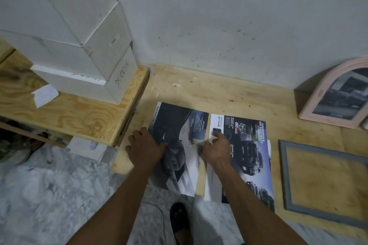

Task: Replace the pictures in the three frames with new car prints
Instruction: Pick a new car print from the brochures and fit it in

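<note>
Still early, by the look of it: two car prints, one on the left (175,145) and one on the right (247,157), lying side by side on the wooden floor (229,93), neither yet in a frame. Left hand (144,148) pressed flat and released on the left print; right hand (216,150) blurred between the sheets, grip impossible to tell. Pink arched frame (322,93) leaning on the far-right wall (239,16) with a dark picture inside, grey frame (286,177) empty on the right; third frame not visible.

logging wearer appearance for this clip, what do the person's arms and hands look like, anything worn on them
Both forearms are bare as far as the view shows, with no sleeves. The left hand and right hand wear no gloves; no watch or bracelet shows on either wrist. Motion blur hides any rings.
</note>
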`<state>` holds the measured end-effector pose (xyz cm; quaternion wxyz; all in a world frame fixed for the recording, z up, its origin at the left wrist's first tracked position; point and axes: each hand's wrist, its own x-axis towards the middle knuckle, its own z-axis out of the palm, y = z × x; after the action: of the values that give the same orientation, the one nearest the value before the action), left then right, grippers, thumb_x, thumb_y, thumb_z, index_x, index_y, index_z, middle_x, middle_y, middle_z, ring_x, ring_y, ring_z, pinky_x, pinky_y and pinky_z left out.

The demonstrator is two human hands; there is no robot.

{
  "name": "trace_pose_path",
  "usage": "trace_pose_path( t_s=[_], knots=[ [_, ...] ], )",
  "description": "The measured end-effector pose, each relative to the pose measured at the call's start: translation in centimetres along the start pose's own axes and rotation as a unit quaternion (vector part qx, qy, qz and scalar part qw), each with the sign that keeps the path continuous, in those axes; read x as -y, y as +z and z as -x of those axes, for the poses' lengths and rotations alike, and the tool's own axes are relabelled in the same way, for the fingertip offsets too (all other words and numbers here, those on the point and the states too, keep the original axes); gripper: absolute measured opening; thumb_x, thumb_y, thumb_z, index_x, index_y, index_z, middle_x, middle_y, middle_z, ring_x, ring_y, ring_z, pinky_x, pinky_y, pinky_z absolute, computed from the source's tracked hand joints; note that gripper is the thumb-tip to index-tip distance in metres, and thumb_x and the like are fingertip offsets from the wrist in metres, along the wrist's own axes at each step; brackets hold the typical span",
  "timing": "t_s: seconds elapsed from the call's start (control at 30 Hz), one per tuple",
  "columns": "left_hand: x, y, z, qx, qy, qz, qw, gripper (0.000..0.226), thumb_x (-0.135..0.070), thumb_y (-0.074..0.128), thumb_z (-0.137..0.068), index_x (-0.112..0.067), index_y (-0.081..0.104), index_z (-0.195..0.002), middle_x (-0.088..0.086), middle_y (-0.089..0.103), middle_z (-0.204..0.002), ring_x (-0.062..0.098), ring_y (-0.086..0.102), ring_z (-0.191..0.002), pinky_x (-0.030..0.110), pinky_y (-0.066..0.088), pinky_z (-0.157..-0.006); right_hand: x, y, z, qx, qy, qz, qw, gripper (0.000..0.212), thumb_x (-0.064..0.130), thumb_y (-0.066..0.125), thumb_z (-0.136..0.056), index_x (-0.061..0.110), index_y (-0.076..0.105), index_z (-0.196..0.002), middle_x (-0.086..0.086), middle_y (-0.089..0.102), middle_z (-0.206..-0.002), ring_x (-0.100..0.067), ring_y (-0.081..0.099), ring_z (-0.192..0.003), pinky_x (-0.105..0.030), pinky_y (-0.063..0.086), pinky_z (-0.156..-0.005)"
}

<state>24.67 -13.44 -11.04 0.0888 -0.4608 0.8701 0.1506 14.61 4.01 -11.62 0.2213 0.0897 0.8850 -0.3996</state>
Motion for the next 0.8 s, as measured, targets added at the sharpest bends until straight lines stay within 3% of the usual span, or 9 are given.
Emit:
trace_pose_path(
  t_s=[0.13,0.27,0.37,0.53,0.8],
  knots=[
    [-3.8,0.9,2.3,0.019,0.086,0.108,0.990,0.063,-0.052,0.067,-0.084,-0.014,0.048,-0.131,0.009,0.052,-0.129,0.030,0.050,-0.120,0.047,0.047,-0.097,-2.9,-5.4,-0.1,-0.080,0.023,0.013,0.996,0.033,0.007,0.067,-0.084,0.005,0.064,-0.116,-0.011,0.069,-0.103,-0.028,0.065,-0.092,-0.028,0.050,-0.081],
    [-8.5,3.0,5.5,0.123,0.111,0.174,0.971,0.041,-0.048,0.063,-0.090,-0.017,0.057,-0.116,0.003,0.066,-0.112,0.022,0.065,-0.103,0.043,0.054,-0.093,-7.9,-9.5,-0.5,-0.124,0.068,0.097,0.985,0.046,0.032,0.073,-0.077,0.016,0.056,-0.117,-0.013,0.058,-0.113,-0.035,0.059,-0.100,-0.044,0.054,-0.080],
    [-10.8,4.8,7.1,0.157,0.108,0.135,0.972,0.054,-0.051,0.065,-0.088,-0.014,0.051,-0.125,0.006,0.064,-0.121,0.026,0.063,-0.109,0.042,0.052,-0.096,-10.3,-10.9,-0.5,-0.113,0.071,0.136,0.982,0.052,0.043,0.074,-0.072,0.016,0.052,-0.112,-0.011,0.056,-0.109,-0.032,0.058,-0.098,-0.047,0.055,-0.079],
    [-12.3,6.5,8.1,0.153,0.073,0.135,0.976,0.059,-0.044,0.074,-0.084,-0.010,0.045,-0.122,0.010,0.062,-0.121,0.032,0.063,-0.108,0.044,0.054,-0.090,-10.9,-11.7,-0.2,-0.095,0.072,0.109,0.987,0.053,0.031,0.083,-0.070,0.015,0.052,-0.110,-0.009,0.054,-0.109,-0.028,0.055,-0.098,-0.036,0.049,-0.077],
    [-12.4,8.3,7.9,0.117,0.051,0.148,0.981,0.052,-0.034,0.083,-0.076,-0.018,0.044,-0.106,0.007,0.066,-0.112,0.030,0.066,-0.099,0.049,0.056,-0.085,-11.2,-11.8,-0.4,-0.131,0.103,0.018,0.986,0.060,0.016,0.086,-0.070,0.017,0.051,-0.119,-0.006,0.053,-0.114,-0.028,0.055,-0.106,-0.040,0.049,-0.084]
  ],
)
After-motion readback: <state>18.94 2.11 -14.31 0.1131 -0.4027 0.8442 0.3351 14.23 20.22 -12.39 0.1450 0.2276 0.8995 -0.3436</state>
